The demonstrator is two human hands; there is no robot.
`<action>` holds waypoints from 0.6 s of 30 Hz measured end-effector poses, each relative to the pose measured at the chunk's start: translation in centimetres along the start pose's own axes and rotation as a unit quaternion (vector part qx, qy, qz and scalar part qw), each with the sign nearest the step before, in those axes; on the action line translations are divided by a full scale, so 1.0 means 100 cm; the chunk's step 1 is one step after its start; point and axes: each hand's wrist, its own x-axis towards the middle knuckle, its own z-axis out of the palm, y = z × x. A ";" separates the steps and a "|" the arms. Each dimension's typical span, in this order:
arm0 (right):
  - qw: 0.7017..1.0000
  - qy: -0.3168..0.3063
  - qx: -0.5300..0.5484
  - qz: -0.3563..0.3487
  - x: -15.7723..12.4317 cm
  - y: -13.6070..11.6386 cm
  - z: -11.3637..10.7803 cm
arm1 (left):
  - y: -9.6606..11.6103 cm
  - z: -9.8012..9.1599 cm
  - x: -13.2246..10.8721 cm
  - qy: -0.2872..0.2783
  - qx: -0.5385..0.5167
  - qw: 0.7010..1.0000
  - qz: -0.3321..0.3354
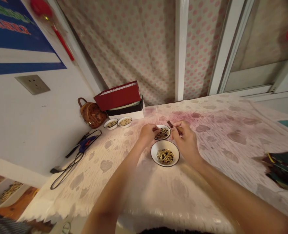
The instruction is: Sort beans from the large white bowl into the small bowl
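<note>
1. Dark brown and slim, a short stick-like piece (169, 123) sits pinched in the narrow grip of the right hand (184, 140); its thumb and forefinger close on it just above the far bowl's right rim.
2. The left hand (147, 134) curls down over the left rim of that bowl. Its fingers (155, 129) are bunched close together, their tips partly hidden, so I cannot tell whether they hold anything.
3. Directly beneath the fingertips of both hands lies a small round white ceramic bowl with a dark rim (169, 132), holding a heap of mixed dark and pale beans (162, 133).
4. Just below the fingers, nearer the body, stands a larger round white ceramic bowl with a dark rim (154, 158), holding a smaller mound of mixed dark and pale beans (165, 156).
5. Neither bowl shows one kind of bean alone; dark and pale lie mingled in both.
6. Well left of the left fingers, two small white bowls of pale grains (117, 121) sit on the pink-and-cream patterned tablecloth (207, 185), beside a red-and-black stack of boxes (117, 96) and a brown leather backpack (91, 113). A blue glue gun (85, 143) lies nearer the fingers, and dark green folded material (284, 169) lies well to the right.
</note>
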 end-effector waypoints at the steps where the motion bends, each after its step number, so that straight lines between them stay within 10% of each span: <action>1: 1.000 -0.004 -0.001 0.001 0.000 0.000 0.000 | -0.002 -0.001 -0.001 0.003 -0.017 1.000 -0.004; 12: 1.000 -0.023 -0.012 0.016 -0.001 0.002 0.003 | 0.000 0.001 -0.013 0.037 -0.158 0.987 -0.013; 18: 0.999 -0.043 0.018 0.020 -0.005 -0.005 0.005 | 0.022 -0.002 -0.047 -0.069 -0.479 0.872 -0.078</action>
